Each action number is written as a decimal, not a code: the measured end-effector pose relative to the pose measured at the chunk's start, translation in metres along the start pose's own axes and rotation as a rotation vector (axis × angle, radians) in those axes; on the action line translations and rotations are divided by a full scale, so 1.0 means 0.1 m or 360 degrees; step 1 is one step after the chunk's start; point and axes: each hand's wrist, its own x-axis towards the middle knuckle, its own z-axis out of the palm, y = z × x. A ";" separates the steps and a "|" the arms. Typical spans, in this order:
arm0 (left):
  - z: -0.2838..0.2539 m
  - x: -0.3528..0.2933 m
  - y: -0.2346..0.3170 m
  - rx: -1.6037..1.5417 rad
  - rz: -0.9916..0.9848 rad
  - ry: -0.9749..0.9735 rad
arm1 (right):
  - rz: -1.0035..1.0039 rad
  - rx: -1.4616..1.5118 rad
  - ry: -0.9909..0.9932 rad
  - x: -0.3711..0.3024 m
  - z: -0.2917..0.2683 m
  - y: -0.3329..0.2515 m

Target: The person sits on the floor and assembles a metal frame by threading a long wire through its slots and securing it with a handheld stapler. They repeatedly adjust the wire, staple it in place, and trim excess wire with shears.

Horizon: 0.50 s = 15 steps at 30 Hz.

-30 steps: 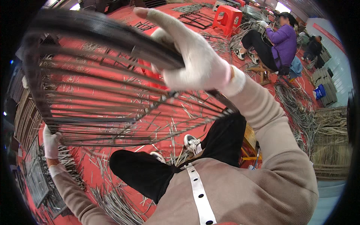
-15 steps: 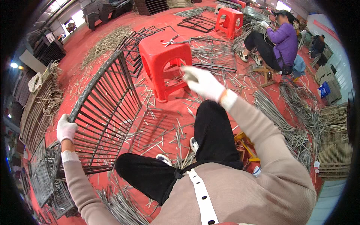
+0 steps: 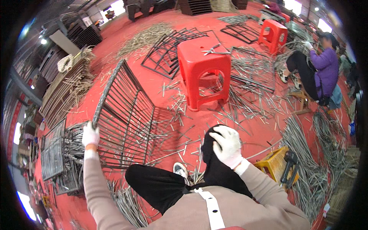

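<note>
At the left, my left hand (image 3: pixel 91 135), in a white glove, grips the near upper edge of a dark slatted frame (image 3: pixel 126 111). The frame stands tilted on the floor, its long bars woven or set between darker rails. My right hand (image 3: pixel 227 145), also gloved in white, rests on my right knee with its fingers bent and apart, and nothing shows in it. Ahead stands a red plastic stool (image 3: pixel 201 73), and on its top lies a pair of metal snips (image 3: pixel 214 50) with open handles.
Grey strips (image 3: pixel 306 153) lie in bundles at the right, beside a yellow stool (image 3: pixel 270 163) carrying a black power tool (image 3: pixel 290 166). Further dark frames (image 3: pixel 165 53) and cut scraps cover the red floor. A person in purple (image 3: pixel 326 69) sits at the far right.
My right hand has come down from beside the red stool onto my knee. My left hand keeps its hold on the frame. The view has swung left, and the yellow stool shows more fully.
</note>
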 end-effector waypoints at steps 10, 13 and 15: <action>-0.77 -0.49 -0.13 0.0060 -0.0151 -0.0202 | 0.0039 0.0014 0.0010 -0.08 0.00 0.32; -1.09 -0.19 0.61 -0.0342 0.0076 -0.0514 | 0.0083 0.0049 0.0072 -0.12 -0.02 0.19; -1.17 -0.24 1.14 -0.1204 -0.0220 -0.0840 | -0.0027 0.0241 0.0034 -0.19 0.03 0.02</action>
